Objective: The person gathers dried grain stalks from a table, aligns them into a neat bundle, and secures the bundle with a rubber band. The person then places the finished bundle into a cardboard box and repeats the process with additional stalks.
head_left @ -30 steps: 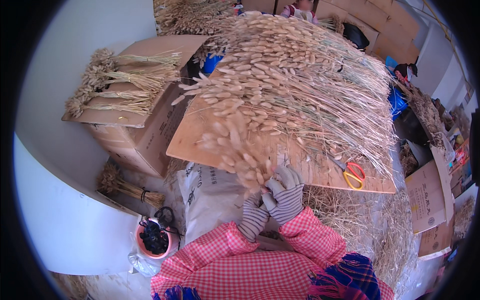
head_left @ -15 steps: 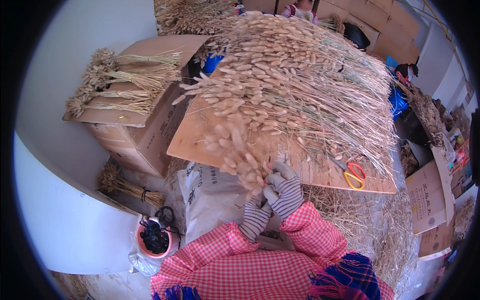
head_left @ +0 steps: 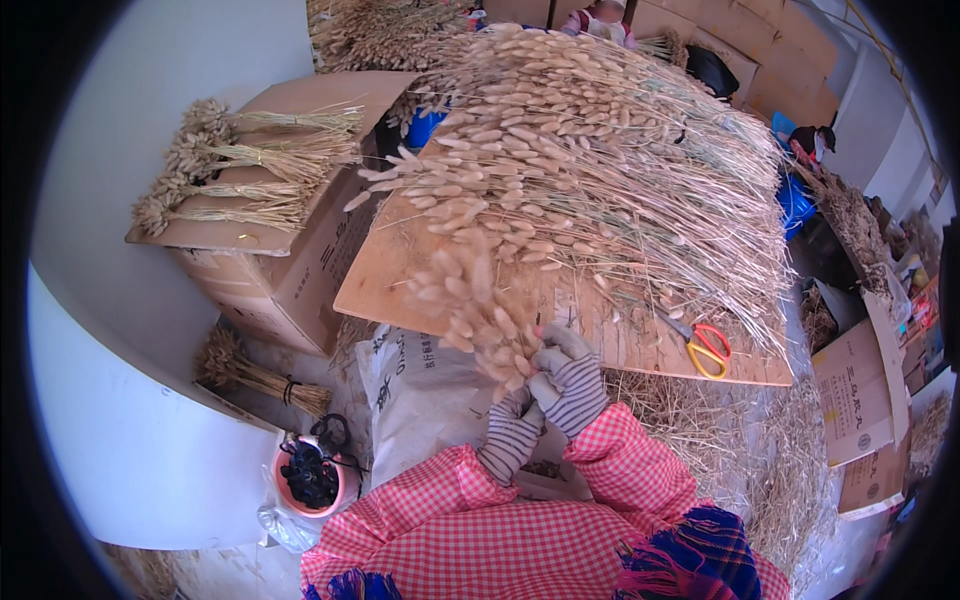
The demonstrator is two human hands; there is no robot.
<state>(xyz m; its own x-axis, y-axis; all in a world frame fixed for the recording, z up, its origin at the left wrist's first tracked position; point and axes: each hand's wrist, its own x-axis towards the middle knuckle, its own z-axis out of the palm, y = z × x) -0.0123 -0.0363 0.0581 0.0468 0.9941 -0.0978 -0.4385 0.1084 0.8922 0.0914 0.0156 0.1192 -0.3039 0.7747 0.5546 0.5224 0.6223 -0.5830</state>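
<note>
My left hand (head_left: pixel 512 432), in a grey-and-white striped glove, is closed around the stems of a small bunch of dried bunny-tail grass (head_left: pixel 480 315). The fluffy beige heads fan up and to the left over the near edge of a wooden board (head_left: pixel 390 265). Beside it, my right hand (head_left: pixel 570 378) wears a matching glove and is closed at the bunch just below the heads. Most of the stems are hidden by my hands. A large heap of the same grass (head_left: pixel 610 170) covers the board, and scissors (head_left: pixel 705 348) with red and yellow handles lie near its right front edge.
Tied bundles (head_left: pixel 255 165) rest on a cardboard box (head_left: pixel 240 275) at left. Below are another bundle (head_left: pixel 270 375) and a pink bucket (head_left: pixel 340 490) of black ties. A white sack (head_left: pixel 425 390) lies under the board. Another person (head_left: pixel 605 20) is at the far side; cartons (head_left: pixel 855 385) stand right.
Both hands keep their hold on the bunch. My right hand and sleeve have shifted very slightly to the right; the heap and scissors stay where they were.
</note>
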